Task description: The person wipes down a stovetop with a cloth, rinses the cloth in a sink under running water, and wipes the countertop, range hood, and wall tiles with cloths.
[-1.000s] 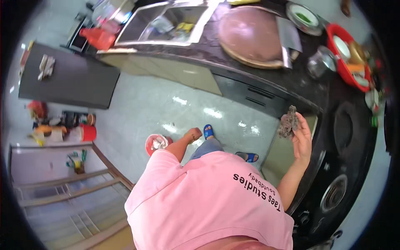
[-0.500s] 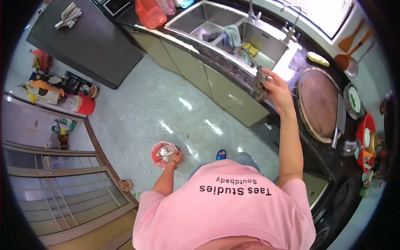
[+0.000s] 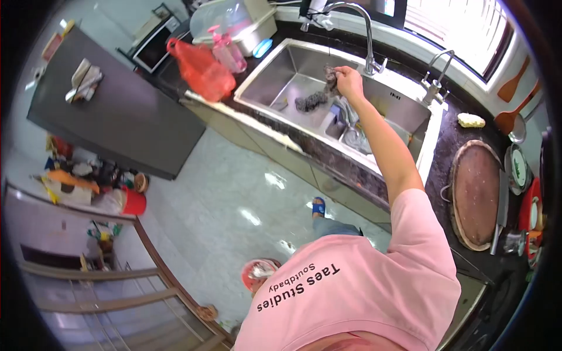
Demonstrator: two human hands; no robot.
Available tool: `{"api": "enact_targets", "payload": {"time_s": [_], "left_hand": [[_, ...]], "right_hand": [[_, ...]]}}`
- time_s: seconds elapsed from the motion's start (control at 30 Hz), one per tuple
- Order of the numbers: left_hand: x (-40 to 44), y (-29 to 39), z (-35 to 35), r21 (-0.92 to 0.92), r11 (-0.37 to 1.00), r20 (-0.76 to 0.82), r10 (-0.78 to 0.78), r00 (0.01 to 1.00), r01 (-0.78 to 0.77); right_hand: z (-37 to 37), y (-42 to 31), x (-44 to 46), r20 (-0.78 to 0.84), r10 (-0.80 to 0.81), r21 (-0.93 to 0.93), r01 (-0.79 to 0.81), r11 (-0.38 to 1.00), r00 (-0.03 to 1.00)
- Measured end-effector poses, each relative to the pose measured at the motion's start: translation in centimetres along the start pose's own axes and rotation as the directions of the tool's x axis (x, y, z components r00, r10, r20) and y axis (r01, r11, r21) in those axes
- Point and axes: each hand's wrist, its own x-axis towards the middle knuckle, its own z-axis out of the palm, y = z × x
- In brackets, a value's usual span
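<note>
Over the left basin of the steel sink [image 3: 253, 88], my right hand [image 3: 349, 82] pinches a crumpled grey-brown rag [image 3: 331, 81], which hangs down from the fingers. Below it in the basin lies a dark grey, rough scrubber-like bundle [image 3: 310, 102]. Light blue-grey cloths [image 3: 350, 117] are draped around the divider, near my right forearm. Down by the floor, my left hand [image 3: 257, 285] is at the side of a red bucket [image 3: 247, 275] with whitish contents. My shirt hides most of that hand, and its fingers cannot be made out.
A red plastic bag [image 3: 205, 73] and a pink pump bottle [image 3: 228, 54] stand left of the sink. A tall faucet [image 3: 369, 41] rises behind it. To the right are a round chopping board [image 3: 477, 196] and a cleaver [image 3: 501, 210]. A dark grey cabinet [image 3: 117, 111] stands at left.
My right hand has moved from the stove side, along the counter, to over the sink with the rag. The view has shifted toward the sink. My left hand has become mostly hidden behind the shirt.
</note>
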Motion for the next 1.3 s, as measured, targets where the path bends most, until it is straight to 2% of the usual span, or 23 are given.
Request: {"api": "enact_targets", "payload": {"time_s": [0.1, 0.13, 0.2, 0.23, 0.33, 0.37, 0.4, 0.47, 0.5, 0.57, 0.6, 0.67, 0.7, 0.73, 0.8, 0.9, 1.0, 1.03, 1.1, 1.13, 1.2, 1.27, 1.3], "left_hand": [[3.1, 5.0, -1.3, 0.047, 0.997, 0.018, 0.062, 0.998, -0.062], [4.1, 6.6, -1.8, 0.066, 0.994, 0.029, 0.083, 0.996, -0.085], [6.2, 9.3, -3.0, 0.066, 0.993, 0.079, 0.098, 0.992, -0.103], [7.2, 10.3, -3.7, 0.061, 0.991, 0.115, 0.109, 0.987, -0.117], [10.1, 12.3, -5.8, 0.013, 0.983, 0.241, 0.172, 0.955, -0.181], [10.6, 13.1, -5.9, 0.020, 0.982, 0.264, 0.177, 0.948, -0.188], [10.4, 14.5, -5.3, 0.090, 0.976, 0.180, 0.181, 0.967, -0.200], [10.2, 17.5, -3.7, 0.233, 0.953, 0.012, 0.197, 0.980, -0.194], [11.3, 18.7, -3.3, 0.300, 0.945, -0.002, 0.141, 0.990, -0.134], [14.0, 19.7, -2.8, 0.164, 0.976, 0.050, 0.135, 0.990, -0.142], [15.6, 19.9, -3.1, 0.102, 0.985, 0.075, 0.131, 0.989, -0.138], [17.6, 22.0, -3.2, 0.201, 0.971, 0.146, 0.103, 0.984, -0.131], [17.7, 24.1, -2.8, 0.262, 0.957, 0.155, 0.088, 0.984, -0.127], [17.8, 26.5, -2.4, 0.324, 0.938, 0.162, 0.075, 0.984, -0.125], [19.7, 30.3, -2.1, 0.370, 0.920, 0.189, 0.062, 0.980, -0.129], [23.6, 35.1, -1.8, 0.371, 0.919, 0.235, 0.044, 0.971, -0.132], [27.5, 39.5, -1.7, 0.368, 0.922, 0.268, 0.021, 0.963, -0.122], [28.5, 40.6, -1.8, 0.361, 0.926, 0.275, 0.007, 0.961, -0.110], [30.1, 42.4, -2.3, 0.346, 0.936, 0.277, -0.030, 0.960, -0.071], [30.5, 43.2, -2.6, 0.344, 0.938, 0.278, -0.060, 0.959, -0.041], [31.0, 45.2, -3.5, 0.364, 0.931, 0.278, -0.133, 0.951, 0.023], [31.7, 47.9, -4.4, 0.399, 0.914, 0.281, -0.201, 0.939, 0.076], [32.6, 49.5, -5.0, 0.701, 0.611, 0.468, -0.004, 0.884, -0.368]], "right_hand": [[0.6, 2.4, 4.9, -0.131, 0.023, -0.192, -0.048, 0.980, 0.991], [0.8, 4.2, 6.7, -0.153, -0.041, -0.288, -0.004, 0.958, 0.987], [-0.5, 6.5, 9.7, -0.103, -0.329, -0.682, 0.174, 0.711, 0.939], [-1.2, 7.5, 10.6, -0.128, -0.357, -0.794, 0.120, 0.596, 0.925], [-4.5, 9.3, 12.3, -0.096, -0.538, -0.950, 0.084, 0.302, 0.837], [-5.1, 10.4, 12.6, -0.081, -0.436, -0.935, 0.083, 0.344, 0.896], [-5.5, 11.2, 13.0, -0.064, -0.330, -0.919, 0.073, 0.387, 0.942], [-5.8, 11.3, 12.3, -0.055, -0.247, -0.915, 0.050, 0.400, 0.968], [-5.9, 11.3, 11.9, -0.050, -0.205, -0.916, 0.037, 0.400, 0.978], [-5.9, 10.7, 11.7, -0.023, -0.196, -0.929, 0.052, 0.366, 0.980], [-5.5, 10.6, 11.6, -0.012, -0.279, -0.900, 0.111, 0.421, 0.960], [-4.4, 9.9, 11.8, -0.014, -0.444, -0.830, 0.237, 0.505, 0.896], [-3.4, 7.0, 11.4, -0.021, -0.247, -0.772, 0.141, 0.620, 0.969], [-2.4, 4.9, 10.9, -0.057, -0.150, -0.684, 0.071, 0.726, 0.987], [0.2, 2.1, 10.7, -0.157, -0.096, -0.543, -0.005, 0.840, 0.983], [3.5, -1.3, 10.9, -0.148, -0.100, -0.457, 0.021, 0.889, 0.984], [7.8, -1.6, 11.9, -0.053, 0.034, -0.351, -0.051, 0.935, 0.998], [9.6, -0.9, 12.3, -0.023, 0.106, -0.224, -0.109, 0.968, 0.994], [13.9, 2.2, 13.1, 0.083, 0.277, 0.135, -0.286, 0.949, 0.957], [15.4, 2.1, 13.3, 0.111, 0.366, 0.216, -0.381, 0.899, 0.924], [18.0, 1.6, 12.9, 0.176, 0.535, 0.367, -0.559, 0.743, 0.826], [20.0, 0.8, 12.9, 0.168, 0.594, 0.338, -0.613, 0.715, 0.786], [20.6, 0.1, 12.9, 0.168, 0.613, 0.313, -0.631, 0.710, 0.772]]}}
